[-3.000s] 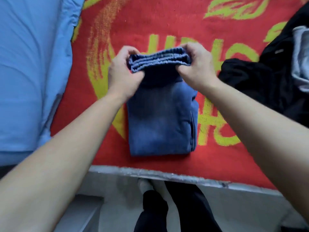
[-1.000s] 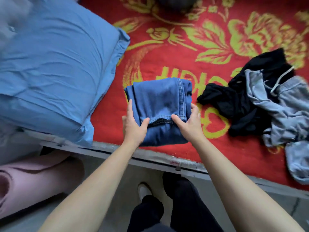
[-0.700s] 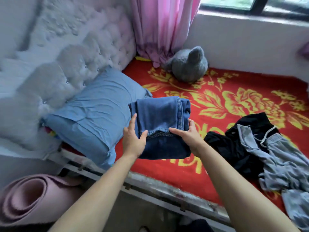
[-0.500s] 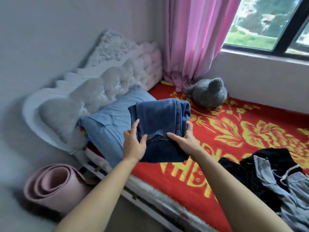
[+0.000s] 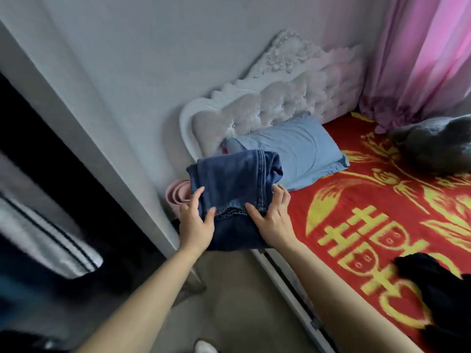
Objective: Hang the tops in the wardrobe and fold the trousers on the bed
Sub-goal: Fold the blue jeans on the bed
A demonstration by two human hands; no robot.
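"Head view, starting at the left edge: what is there?" asks the first.

"The wardrobe [image 5: 76, 174], dark inside, with its white post [image 5: 114, 179] slanting down toward the floor. Something pale with dark stripes [image 5: 51, 240] sits inside it, too blurred to name."

"And just past the post?"

"A pink rolled mat [image 5: 175, 194] stands on the floor [image 5: 229, 301], partly hidden behind the folded jeans [image 5: 234, 184]. A white shoe tip [image 5: 205, 347] shows at the bottom edge. The person holds the jeans up in the air, over the strip of floor between the wardrobe and the bed rail [image 5: 280, 284], not resting on the bed. The left hand [image 5: 196, 225] grips the left side of the bundle, thumb on top and fingers along the edge. The right hand [image 5: 274, 220] grips the right side the same way, thumb laid on the denim and fingers curled round the side seam. The two hands are apart, with the stitched hem of the top fold between the thumbs."

"What lies behind and to the right?"

"A white tufted headboard [image 5: 267, 108] stands against the wall, with a blue pillow [image 5: 300, 154] in front of it. The pillow rests on the red bedspread [image 5: 356, 200], which is patterned in yellow. A grey plush toy [image 5: 433, 149] sits farther back on the spread, and a pink curtain [image 5: 420, 47] hangs above it. A dark garment [image 5: 438, 296] lies crumpled on the spread near the right edge."
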